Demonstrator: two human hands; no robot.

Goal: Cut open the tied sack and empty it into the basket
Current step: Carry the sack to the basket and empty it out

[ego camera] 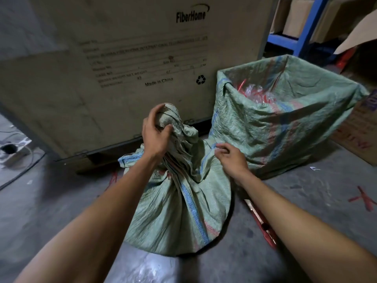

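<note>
A green woven sack (179, 211) with blue and red stripes stands on the concrete floor in front of me. Its gathered neck rises to the upper middle, and my left hand (156, 135) is closed around that neck. My right hand (230, 156) pinches a fold of the sack's cloth just right of the neck. To the right stands the basket (285, 127), lined with the same green woven cloth, open at the top, with clear and red plastic pieces (255, 91) inside. A red utility knife (262, 223) lies on the floor right of the sack, partly under my right forearm.
A large cardboard crate (122, 68) stands right behind the sack. Blue shelving (302, 37) with cardboard boxes is at the back right. Another cardboard box (359, 135) sits right of the basket. A cable and socket strip (14, 152) lie at the left. Red marks are on the floor.
</note>
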